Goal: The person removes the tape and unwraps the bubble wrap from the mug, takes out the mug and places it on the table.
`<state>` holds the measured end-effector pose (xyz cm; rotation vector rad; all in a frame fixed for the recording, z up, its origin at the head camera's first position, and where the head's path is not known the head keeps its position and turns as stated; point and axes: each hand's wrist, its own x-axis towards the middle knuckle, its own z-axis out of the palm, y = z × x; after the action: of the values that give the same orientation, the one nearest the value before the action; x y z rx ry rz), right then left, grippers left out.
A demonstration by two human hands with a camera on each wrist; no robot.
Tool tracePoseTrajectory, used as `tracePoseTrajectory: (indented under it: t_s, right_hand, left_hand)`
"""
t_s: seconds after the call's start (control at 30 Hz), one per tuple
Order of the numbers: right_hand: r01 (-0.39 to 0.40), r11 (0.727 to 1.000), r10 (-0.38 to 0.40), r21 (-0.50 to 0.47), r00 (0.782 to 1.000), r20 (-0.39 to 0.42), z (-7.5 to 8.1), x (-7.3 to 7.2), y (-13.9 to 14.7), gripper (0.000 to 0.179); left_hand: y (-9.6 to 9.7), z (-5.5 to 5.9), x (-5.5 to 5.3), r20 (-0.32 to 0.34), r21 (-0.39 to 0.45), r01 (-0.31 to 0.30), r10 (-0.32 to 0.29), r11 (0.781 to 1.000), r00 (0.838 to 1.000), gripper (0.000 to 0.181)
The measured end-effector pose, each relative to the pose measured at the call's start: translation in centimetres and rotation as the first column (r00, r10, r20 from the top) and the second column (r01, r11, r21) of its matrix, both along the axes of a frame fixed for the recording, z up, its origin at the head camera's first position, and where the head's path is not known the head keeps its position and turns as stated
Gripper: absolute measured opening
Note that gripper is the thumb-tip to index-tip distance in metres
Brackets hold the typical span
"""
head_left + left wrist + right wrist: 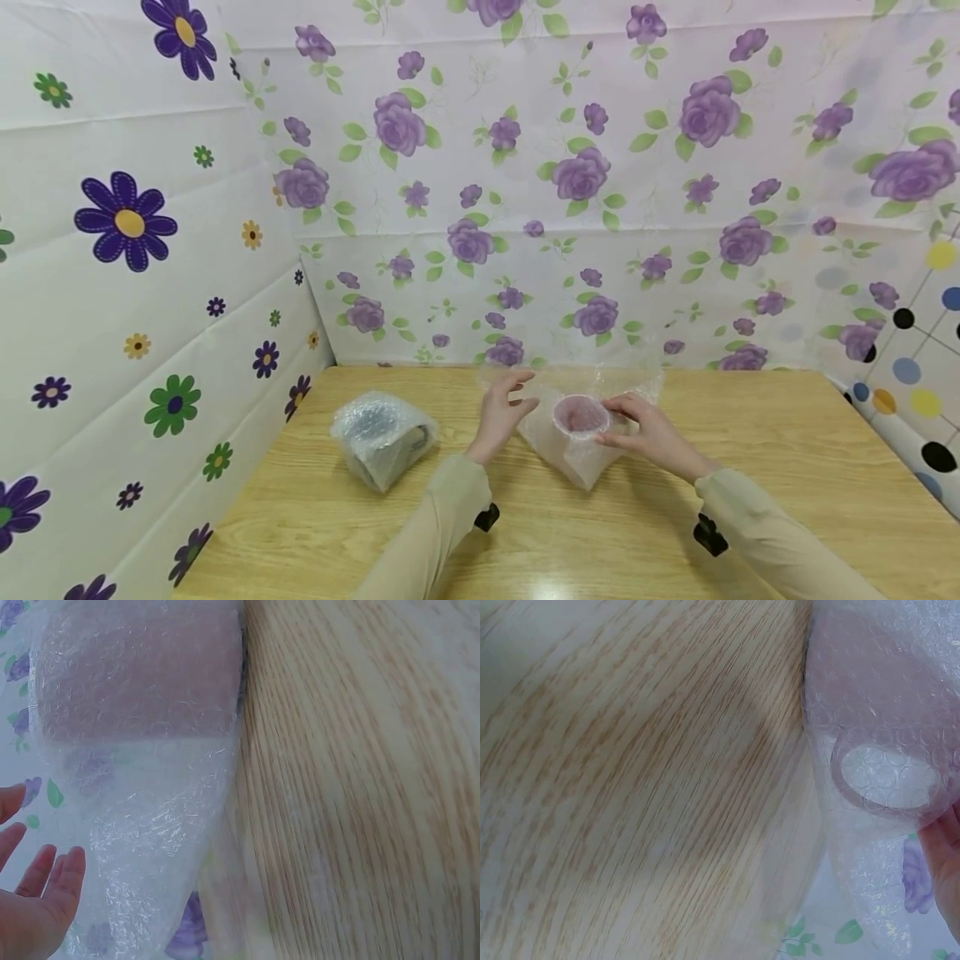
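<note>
A pink mug (582, 416) stands upright on a sheet of bubble wrap (583, 467), part of which is up against its side. Through the wrap, the mug's handle (840, 774) shows in the right wrist view. My right hand (651, 433) holds the mug's right side near the rim, thumb in front and fingers farther back. To the left of the mug, my left hand (501, 418) is raised with its fingers parted and nothing in them. In the left wrist view, the fingers (66, 881) are apart from the wrapped mug.
Another bubble-wrapped bundle (382, 437) lies at the left of the wooden table (585, 542), with something greyish inside that I cannot make out. Flowered sheets (480, 208) hang behind the table and on its left. A dotted cloth (911, 375) is at the right.
</note>
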<state>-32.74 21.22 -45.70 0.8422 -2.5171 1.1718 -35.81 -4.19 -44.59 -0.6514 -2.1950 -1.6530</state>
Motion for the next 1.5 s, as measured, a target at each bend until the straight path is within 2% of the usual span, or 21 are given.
tracePoseTrajectory:
  t_s: [0.27, 0.4, 0.5, 0.6, 1.0, 1.23, 1.5]
  right_hand:
    - [0.004, 1.0, -0.004, -0.01, 1.0, 0.005, -0.1, -0.1, 0.1, 0.053]
    - [0.005, 1.0, -0.005, -0.004, 1.0, 0.007, -0.2, -0.1, 0.2, 0.054]
    - [0.002, 1.0, -0.002, -0.004, 1.0, 0.01, -0.2, -0.1, 0.1, 0.054]
    - [-0.002, 1.0, 0.002, -0.009, 1.0, 0.017, -0.2, -0.1, 0.1, 0.054]
    - [-0.008, 1.0, 0.008, -0.02, 1.0, -0.002, -0.2, -0.1, 0.1, 0.053]
    - [-0.009, 1.0, 0.009, -0.016, 1.0, 0.025, -0.2, 0.0, 0.1, 0.053]
    - [-0.015, 1.0, 0.015, -0.025, 1.0, 0.008, -0.2, 0.1, 0.0, 0.052]
  left_hand:
    - [0.0, 0.0, 0.5, 0.052, 0.001, 0.123, -0.123, 0.992, 0.991, 0.035]
    - [0.0, 1.2, 1.8, 0.087, -0.016, 0.191, -0.189, 0.981, 0.978, 0.036]
    - [0.1, 2.2, 2.8, 0.099, -0.022, 0.208, -0.204, 0.978, 0.974, 0.035]
    - [0.1, 2.4, 3.1, 0.109, -0.012, 0.218, -0.216, 0.976, 0.97, 0.036]
    - [0.6, 1.7, 3.2, 0.129, 0.01, 0.263, -0.262, 0.965, 0.956, 0.042]
    - [0.6, 1.0, 3.1, 0.148, 0.013, 0.297, -0.295, 0.955, 0.944, 0.04]
    - [0.7, 0.8, 3.0, 0.175, 0.015, 0.309, -0.307, 0.951, 0.935, 0.039]
